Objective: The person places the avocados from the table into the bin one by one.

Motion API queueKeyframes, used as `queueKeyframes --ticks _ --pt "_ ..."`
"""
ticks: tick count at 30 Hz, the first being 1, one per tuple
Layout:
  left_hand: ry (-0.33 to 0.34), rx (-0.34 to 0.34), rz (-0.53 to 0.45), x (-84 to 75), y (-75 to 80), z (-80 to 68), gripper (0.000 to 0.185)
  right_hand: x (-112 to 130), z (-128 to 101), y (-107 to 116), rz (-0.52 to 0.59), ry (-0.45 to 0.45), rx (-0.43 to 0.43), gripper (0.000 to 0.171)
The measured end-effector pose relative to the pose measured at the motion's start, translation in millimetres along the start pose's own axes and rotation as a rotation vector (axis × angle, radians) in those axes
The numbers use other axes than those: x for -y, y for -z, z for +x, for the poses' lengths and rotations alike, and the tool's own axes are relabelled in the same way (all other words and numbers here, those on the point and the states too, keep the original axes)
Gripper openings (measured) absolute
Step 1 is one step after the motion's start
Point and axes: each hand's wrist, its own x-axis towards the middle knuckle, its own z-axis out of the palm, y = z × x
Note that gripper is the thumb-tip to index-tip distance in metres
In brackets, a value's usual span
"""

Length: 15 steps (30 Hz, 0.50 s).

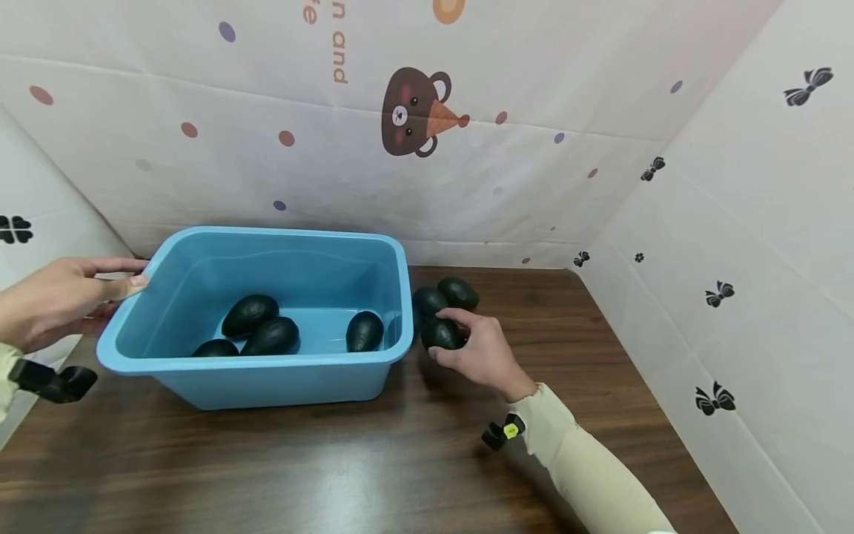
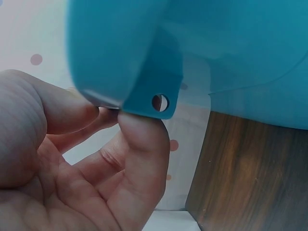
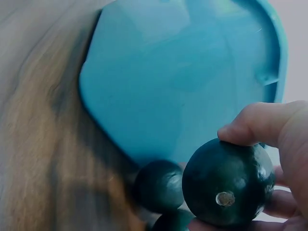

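A blue plastic bin (image 1: 267, 386) stands on the wooden table, several dark green avocados (image 1: 250, 315) lying inside it. At its left end my left hand (image 1: 63, 300) grips the rim, thumb on top and fingers below; the left wrist view shows the fingers at a rim tab (image 2: 166, 108) with a round hole. My right hand (image 1: 485, 352), just right of the bin, holds an avocado (image 1: 442, 334) between thumb and fingers. In the right wrist view the stem end of this avocado (image 3: 228, 180) faces the camera. More avocados (image 1: 459, 293) lie behind it, beside the bin.
The dark wooden table (image 1: 320, 467) runs in front of the bin and to its right. White printed sheeting (image 1: 320, 178) with dots and a bear's head rises behind, with more sheeting (image 1: 707, 259) along the right side. Black camera mounts (image 1: 503, 430) sit on the wrists.
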Motion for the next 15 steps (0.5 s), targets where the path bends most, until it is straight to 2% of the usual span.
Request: queueKeyframes --ticks 7,15 --pt "-0.004 0.005 -0.008 -1.0 0.1 0.3 0.077 16 -5 13 0.071 0.024 -0.005 0.051" --pt "-0.001 0.005 -0.007 -0.5 0.3 -0.1 0.077 28 -9 23 0.092 0.051 -0.016 0.052"
